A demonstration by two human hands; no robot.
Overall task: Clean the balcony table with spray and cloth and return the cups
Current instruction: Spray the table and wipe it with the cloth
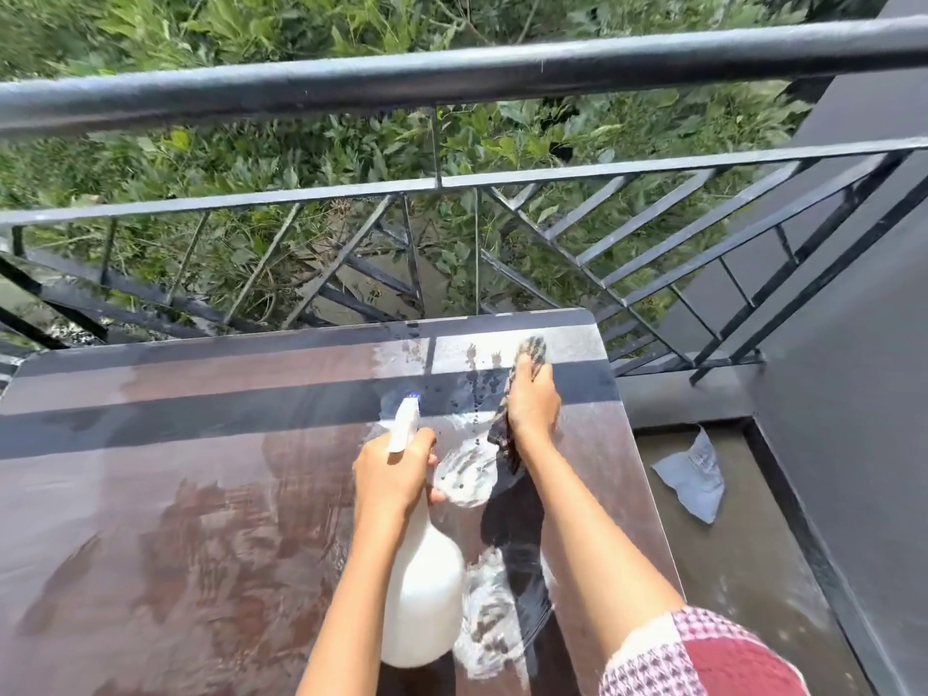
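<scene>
A dark brown table (176, 494) fills the lower left, its top streaked with wet smears and droplets. My left hand (394, 474) grips the neck of a white spray bottle (422, 590), nozzle pointing towards the far edge, bottle held above the tabletop. My right hand (532, 399) presses a dark checked cloth (532, 351) flat on the table near its far right corner. Part of the cloth sticks out beside my wrist. No cups are in view.
A black metal railing (452, 77) runs along the table's far side, with green foliage beyond. To the right lies the wet balcony floor (743, 545) with a crumpled grey wrapper (695, 474), bounded by a dark wall (853, 344).
</scene>
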